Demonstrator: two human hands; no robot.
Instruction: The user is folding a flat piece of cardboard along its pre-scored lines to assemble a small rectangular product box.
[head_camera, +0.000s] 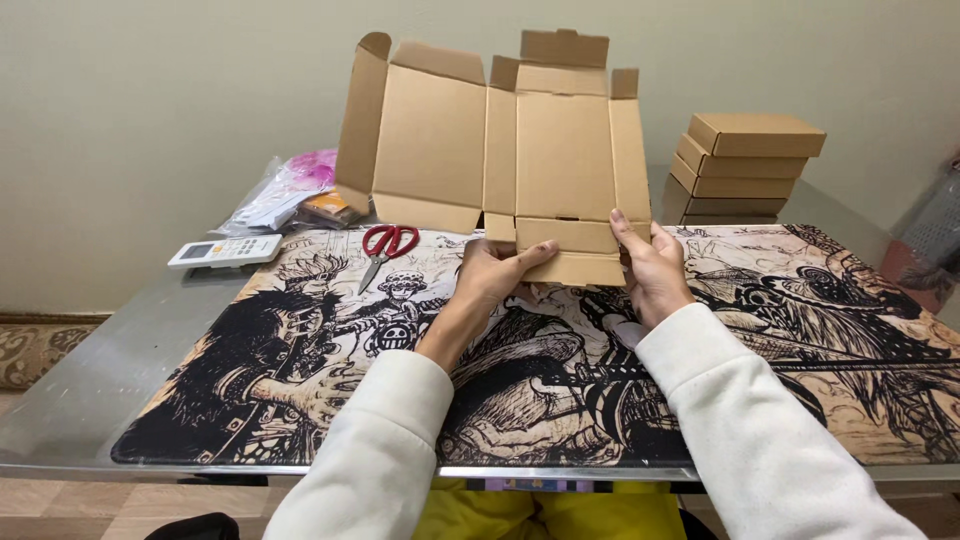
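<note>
Flat unfolded cardboard box blank (500, 140), brown, held upright above printed desk mat (800, 330), flaps spread. Left hand (492, 272) gripping bottom flap, thumb across front. Right hand (652, 268) gripping same flap at right edge, thumb up along panel. Red-handled scissors (385, 248) on mat just left. White remote control (224, 250) on table (80, 370) farther left, beside plastic bags (285, 190). Stack of folded cardboard boxes (745, 165) behind right, well apart.
</note>
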